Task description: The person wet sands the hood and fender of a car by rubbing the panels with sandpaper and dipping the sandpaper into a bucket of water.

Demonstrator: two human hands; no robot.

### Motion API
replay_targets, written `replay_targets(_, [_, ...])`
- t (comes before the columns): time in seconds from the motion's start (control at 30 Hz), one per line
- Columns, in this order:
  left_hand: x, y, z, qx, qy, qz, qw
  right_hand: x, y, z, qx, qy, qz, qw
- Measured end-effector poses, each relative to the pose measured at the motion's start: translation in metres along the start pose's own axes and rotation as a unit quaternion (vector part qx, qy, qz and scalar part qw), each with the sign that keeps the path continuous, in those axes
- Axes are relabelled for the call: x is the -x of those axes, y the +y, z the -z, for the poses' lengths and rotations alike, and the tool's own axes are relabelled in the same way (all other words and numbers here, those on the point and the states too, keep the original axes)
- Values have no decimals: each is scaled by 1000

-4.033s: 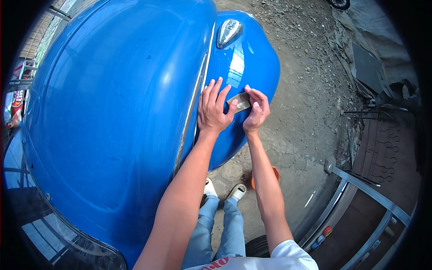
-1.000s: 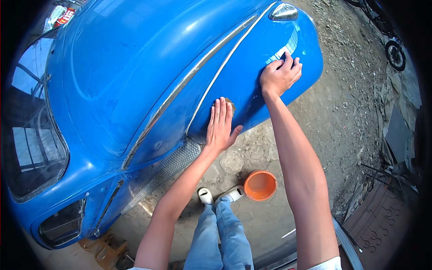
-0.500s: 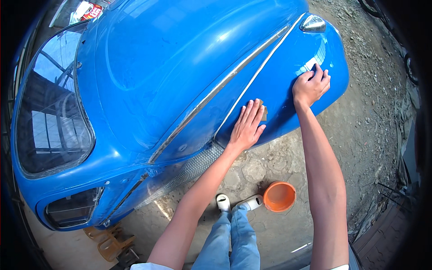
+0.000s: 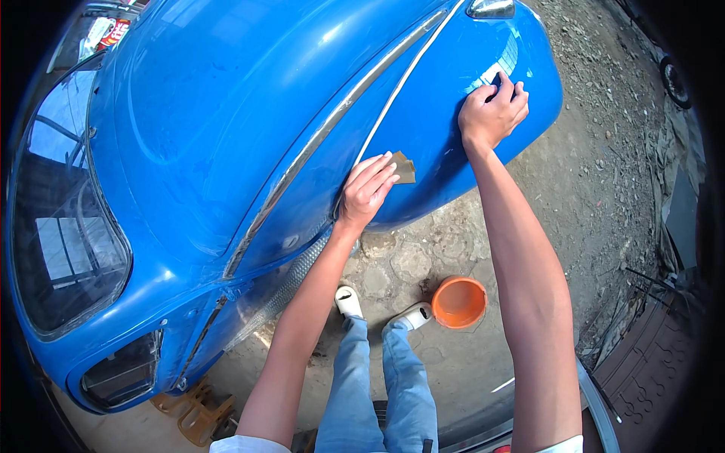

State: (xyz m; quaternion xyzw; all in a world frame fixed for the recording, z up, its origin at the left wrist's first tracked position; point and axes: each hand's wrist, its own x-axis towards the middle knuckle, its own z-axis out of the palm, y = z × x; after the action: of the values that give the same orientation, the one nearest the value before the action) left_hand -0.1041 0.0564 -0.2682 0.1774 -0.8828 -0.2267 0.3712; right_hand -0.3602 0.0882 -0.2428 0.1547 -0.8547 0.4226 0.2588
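A shiny blue car fender (image 4: pixel 434 140) lies under both of my hands. My left hand (image 4: pixel 366 190) pinches a small brown piece of sandpaper (image 4: pixel 404 169) by one edge, over the fender's inner part near the white seam strip (image 4: pixel 402 79). Farther right, my right hand (image 4: pixel 492 115) rests knuckles-up on the fender with its fingers curled. What those fingers hold, if anything, is hidden beneath them. Bright window-like reflections shine on the paint just beyond that hand, and a chrome lamp housing (image 4: pixel 491 8) sits at the fender's top.
An orange bucket (image 4: pixel 459 303) stands on the stone-paved ground by my white shoes (image 4: pixel 348 301). The car's windshield (image 4: pixel 64 204) and blue hood (image 4: pixel 219 98) fill the left. Gravelly dirt (image 4: pixel 604 136) runs along the right, with a wheel (image 4: pixel 674 81) at the edge.
My left hand has gone from lying flat over the sandpaper to pinching its edge, so more of it shows. My right hand stays curled at about the same spot on the fender.
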Motion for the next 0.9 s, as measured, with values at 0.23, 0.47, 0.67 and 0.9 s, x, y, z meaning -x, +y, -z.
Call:
replay_targets(0.23, [18,-4,16,18,12,29,999,3,-6,-2,-10,1,-7,1000])
replay_targets(0.47, [40,40,16,223,94,295,924,-3,-1,-2,-30,28,-11,999])
replay_targets(0.67, [88,90,13,346,-6,356,868,2,52,12,-141,-75,-22,987])
replay_targets(0.9, [189,90,19,288,-221,365,857,238,131,229,-396,-192,-354,825])
